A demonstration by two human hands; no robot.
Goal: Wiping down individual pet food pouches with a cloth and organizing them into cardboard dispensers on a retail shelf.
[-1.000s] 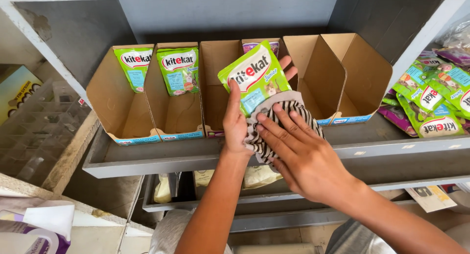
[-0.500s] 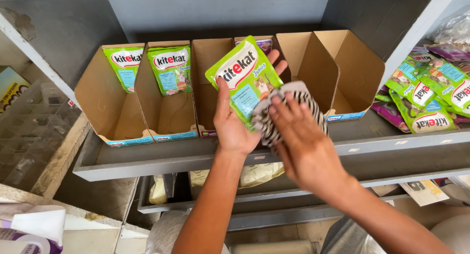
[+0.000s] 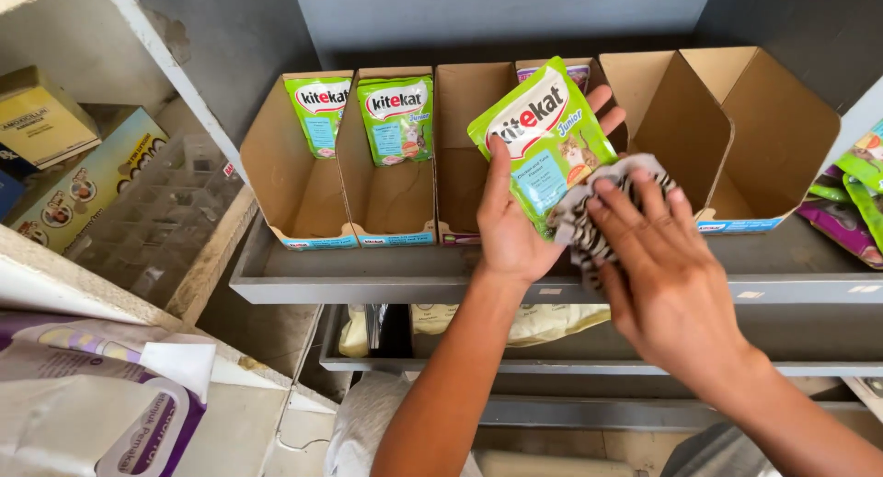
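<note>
Left hand (image 3: pixel 511 229) clamped on green pet-food pouch (image 3: pixel 541 138), thumb across front, pouch held tilted above front edge of grey shelf (image 3: pixel 368 279), before middle cardboard display boxes (image 3: pixel 464 155). Right hand (image 3: pixel 667 284) closed on striped cloth (image 3: pixel 602 210), pressing it against pouch's lower right face. Step in hand, by judgement: wiping the pouch. Next move likely calls for steady left grip while cloth sweeps across. Two similar pouches (image 3: pixel 357 118) standing in left boxes.

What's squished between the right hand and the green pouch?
In the head view, a striped black-and-white cloth lies between the right hand and the green pouch, which the left hand holds up.
</note>
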